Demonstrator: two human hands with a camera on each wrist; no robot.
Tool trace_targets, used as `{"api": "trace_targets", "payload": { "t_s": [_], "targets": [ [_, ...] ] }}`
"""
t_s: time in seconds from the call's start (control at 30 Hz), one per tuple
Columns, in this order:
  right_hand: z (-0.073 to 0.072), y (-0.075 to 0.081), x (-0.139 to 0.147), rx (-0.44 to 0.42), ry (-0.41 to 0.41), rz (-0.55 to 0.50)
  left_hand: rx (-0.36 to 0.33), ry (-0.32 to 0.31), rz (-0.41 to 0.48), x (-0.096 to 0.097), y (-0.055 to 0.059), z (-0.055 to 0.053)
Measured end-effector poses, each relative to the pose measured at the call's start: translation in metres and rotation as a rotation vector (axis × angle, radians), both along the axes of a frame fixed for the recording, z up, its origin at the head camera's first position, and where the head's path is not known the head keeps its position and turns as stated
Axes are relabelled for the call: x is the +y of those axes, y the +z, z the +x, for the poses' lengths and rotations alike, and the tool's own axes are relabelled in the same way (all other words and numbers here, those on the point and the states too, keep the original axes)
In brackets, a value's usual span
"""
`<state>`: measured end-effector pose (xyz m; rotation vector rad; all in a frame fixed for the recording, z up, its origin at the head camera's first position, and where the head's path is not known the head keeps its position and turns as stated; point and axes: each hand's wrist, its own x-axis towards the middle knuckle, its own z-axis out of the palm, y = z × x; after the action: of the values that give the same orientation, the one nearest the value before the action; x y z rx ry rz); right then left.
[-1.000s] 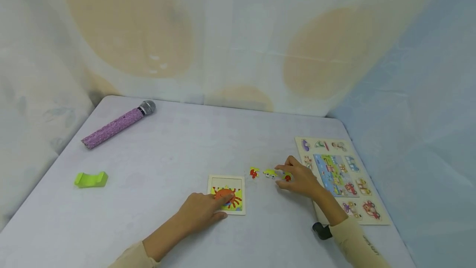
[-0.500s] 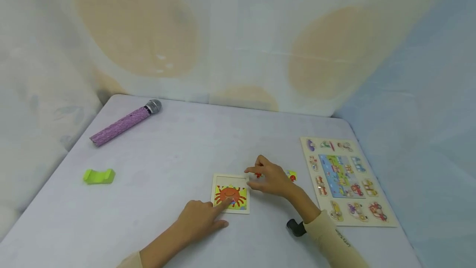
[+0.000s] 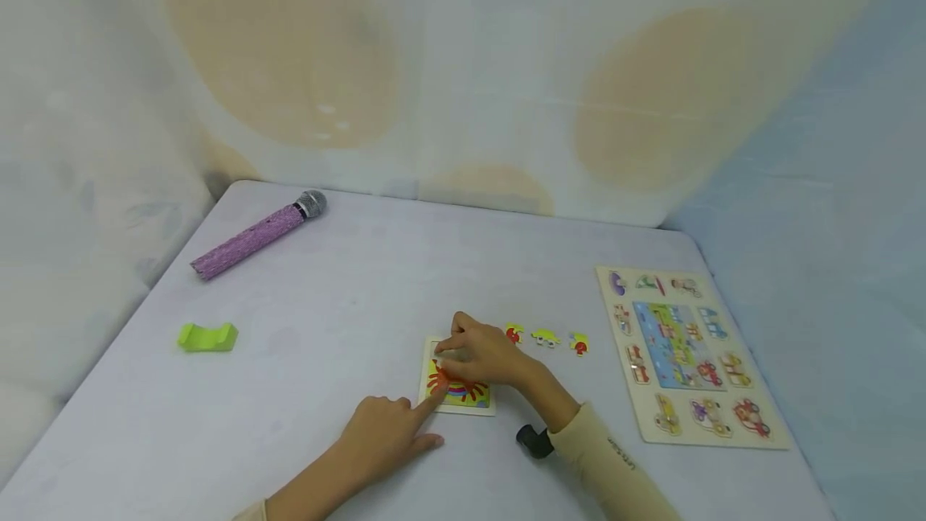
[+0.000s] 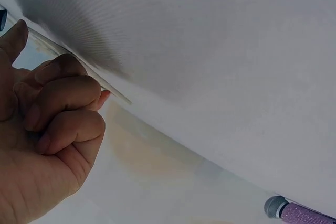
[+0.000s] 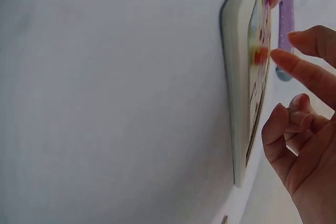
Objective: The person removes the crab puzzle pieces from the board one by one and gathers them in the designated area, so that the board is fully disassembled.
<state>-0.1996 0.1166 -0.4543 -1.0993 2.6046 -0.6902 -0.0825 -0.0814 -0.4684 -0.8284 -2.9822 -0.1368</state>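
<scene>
A small square puzzle in a pale wooden frame (image 3: 424,380) carries a red crab picture (image 3: 473,394) in its lower part. The straight index finger of my left hand (image 3: 383,432) presses on the picture; its other fingers are curled, as the left wrist view shows. Over the frame's upper left is my right hand (image 3: 481,356), thumb and index finger apart. In the right wrist view one fingertip is at the picture's surface and nothing shows between the fingers. Right of the frame lie three loose puzzle pieces: a red one (image 3: 514,334), a yellow-green one (image 3: 546,338) and another red one (image 3: 579,344).
A larger puzzle board (image 3: 629,392) with vehicle pictures lies at the right. At the back left is a purple microphone (image 3: 249,243), with a green curved block (image 3: 207,338) in front of it. A black object (image 3: 535,441) sits at my right wrist.
My right hand has moved left from the loose pieces to over the framed puzzle. All three loose pieces still lie in their row. My left hand stays on the puzzle. The head view has shifted slightly.
</scene>
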Motion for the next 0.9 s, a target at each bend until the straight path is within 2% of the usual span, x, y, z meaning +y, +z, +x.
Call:
{"api": "trace_targets", "payload": {
  "t_s": [0.13,0.3,0.5,0.6,0.7,0.9],
  "targets": [
    [0.0,-0.002,-0.003,-0.001,0.009,0.016,-0.013,-0.005,0.034,-0.001,-0.001,0.0],
    [0.002,-0.002,-0.006,-0.045,0.018,0.008,-0.027,-0.015,0.063,-0.002,-0.001,-0.001],
    [0.006,-0.001,-0.008,-0.039,0.061,-0.062,-0.004,-0.027,0.05,-0.003,0.0,-0.002],
    [0.008,0.001,-0.006,-0.051,0.03,-0.111,0.021,-0.028,0.027,-0.001,0.001,-0.003],
    [0.01,0.004,-0.002,-0.055,-0.025,-0.115,0.02,-0.031,0.015,0.001,0.002,-0.004],
    [0.004,0.001,0.008,-0.07,-0.103,-0.087,-0.053,-0.027,0.038,0.0,0.006,-0.009]
  ]
}}
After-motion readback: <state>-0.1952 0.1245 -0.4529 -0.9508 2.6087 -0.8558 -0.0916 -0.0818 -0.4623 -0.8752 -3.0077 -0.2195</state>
